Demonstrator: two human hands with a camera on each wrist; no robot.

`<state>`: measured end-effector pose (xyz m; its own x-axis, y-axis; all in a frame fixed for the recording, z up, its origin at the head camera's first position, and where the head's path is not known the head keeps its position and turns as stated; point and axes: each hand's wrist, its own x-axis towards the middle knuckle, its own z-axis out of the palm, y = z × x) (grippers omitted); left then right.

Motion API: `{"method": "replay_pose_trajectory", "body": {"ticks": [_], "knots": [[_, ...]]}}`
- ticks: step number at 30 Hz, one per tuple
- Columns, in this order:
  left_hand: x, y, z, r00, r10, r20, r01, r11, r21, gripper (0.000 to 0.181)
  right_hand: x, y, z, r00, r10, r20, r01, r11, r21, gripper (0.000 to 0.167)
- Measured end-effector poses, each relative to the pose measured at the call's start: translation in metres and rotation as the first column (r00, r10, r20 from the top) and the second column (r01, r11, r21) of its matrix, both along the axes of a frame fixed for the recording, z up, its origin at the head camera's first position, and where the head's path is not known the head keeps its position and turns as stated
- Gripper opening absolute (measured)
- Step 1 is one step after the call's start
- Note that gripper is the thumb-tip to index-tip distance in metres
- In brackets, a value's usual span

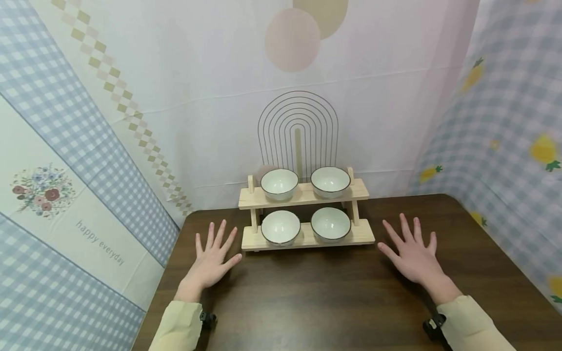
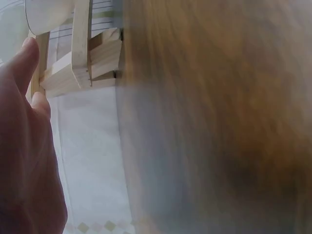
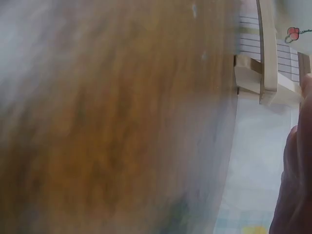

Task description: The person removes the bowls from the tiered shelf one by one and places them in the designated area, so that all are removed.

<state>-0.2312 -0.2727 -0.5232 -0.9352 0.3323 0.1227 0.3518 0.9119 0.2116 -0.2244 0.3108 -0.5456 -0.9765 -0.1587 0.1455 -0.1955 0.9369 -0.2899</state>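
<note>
A two-tier wooden rack [image 1: 307, 242] stands at the back of the table, with two white dark-rimmed bowls on each tier: upper left [image 1: 279, 183], upper right [image 1: 331, 181], lower left [image 1: 281, 227] and lower right [image 1: 331, 224]. My left hand [image 1: 210, 263] is left of the rack, palm down, fingers spread, holding nothing. To the rack's right, my right hand [image 1: 413, 256] also has its fingers spread and holds nothing. The left wrist view shows part of my left hand [image 2: 29, 151] near the rack's end [image 2: 80, 58]; the right wrist view shows my right hand [image 3: 296, 161] at its edge.
The dark brown wooden table [image 1: 307, 302] extends in front of the rack and to both sides. Behind the table hangs a pale cloth [image 1: 210, 136] with printed arches; blue checked cloth [image 1: 496, 161] hangs on the right and more on the left. Each wrist carries a small black device.
</note>
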Motion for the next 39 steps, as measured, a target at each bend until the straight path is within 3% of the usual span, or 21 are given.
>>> {"method": "replay_pose_trajectory", "body": {"ticks": [5, 7, 9, 12, 16, 20, 21, 24, 29, 31, 34, 39], "knots": [[-0.002, 0.004, 0.001, 1.000, -0.011, 0.021, 0.010, 0.998, 0.064, 0.084, -0.003, -0.004, 0.000, 1.000, 0.005, 0.008, -0.005, 1.000, -0.001, 0.084], [-0.002, 0.007, 0.000, 0.998, -0.019, 0.059, 0.009, 0.989, 0.150, 0.084, -0.004, -0.005, 0.001, 1.000, 0.006, 0.029, -0.005, 0.999, -0.031, 0.084], [-0.002, 0.011, -0.001, 0.994, -0.028, 0.104, -0.001, 0.964, 0.265, 0.082, -0.005, -0.007, 0.003, 0.998, 0.004, 0.061, 0.001, 0.996, -0.090, 0.086], [-0.004, 0.020, -0.007, 0.989, -0.030, 0.144, -0.040, 0.889, 0.455, 0.080, -0.007, -0.010, 0.010, 0.995, -0.001, 0.097, 0.022, 0.977, -0.210, 0.086], [-0.008, 0.034, -0.013, 0.988, 0.047, 0.146, -0.131, 0.751, 0.647, 0.076, -0.009, -0.020, 0.023, 0.994, -0.032, 0.104, 0.070, 0.919, -0.387, 0.078], [-0.010, 0.047, -0.015, 0.969, 0.160, 0.186, -0.245, 0.602, 0.760, 0.069, -0.011, -0.036, 0.035, 0.990, -0.046, 0.136, 0.111, 0.846, -0.522, 0.074], [-0.011, 0.049, -0.016, 0.963, 0.182, 0.199, -0.268, 0.573, 0.775, 0.067, -0.012, -0.041, 0.038, 0.987, -0.043, 0.152, 0.119, 0.834, -0.538, 0.074], [-0.012, 0.055, -0.018, 0.948, 0.224, 0.226, -0.312, 0.509, 0.803, 0.061, -0.013, -0.056, 0.043, 0.977, -0.038, 0.209, 0.154, 0.808, -0.568, 0.075], [-0.014, 0.060, -0.023, 0.945, 0.205, 0.255, -0.324, 0.478, 0.816, 0.054, -0.013, -0.076, 0.046, 0.964, -0.120, 0.238, 0.242, 0.768, -0.593, 0.073], [-0.014, 0.062, -0.024, 0.949, 0.185, 0.257, -0.316, 0.483, 0.817, 0.053, -0.014, -0.084, 0.047, 0.964, -0.133, 0.232, 0.251, 0.746, -0.617, 0.069], [-0.014, 0.063, -0.025, 0.949, 0.173, 0.262, -0.314, 0.491, 0.813, 0.051, -0.016, -0.096, 0.048, 0.968, -0.092, 0.232, 0.226, 0.722, -0.654, 0.066], [-0.014, 0.063, -0.025, 0.951, 0.170, 0.256, -0.308, 0.502, 0.808, 0.049, -0.020, -0.112, 0.045, 0.968, -0.028, 0.248, 0.190, 0.728, -0.659, 0.070]]}}
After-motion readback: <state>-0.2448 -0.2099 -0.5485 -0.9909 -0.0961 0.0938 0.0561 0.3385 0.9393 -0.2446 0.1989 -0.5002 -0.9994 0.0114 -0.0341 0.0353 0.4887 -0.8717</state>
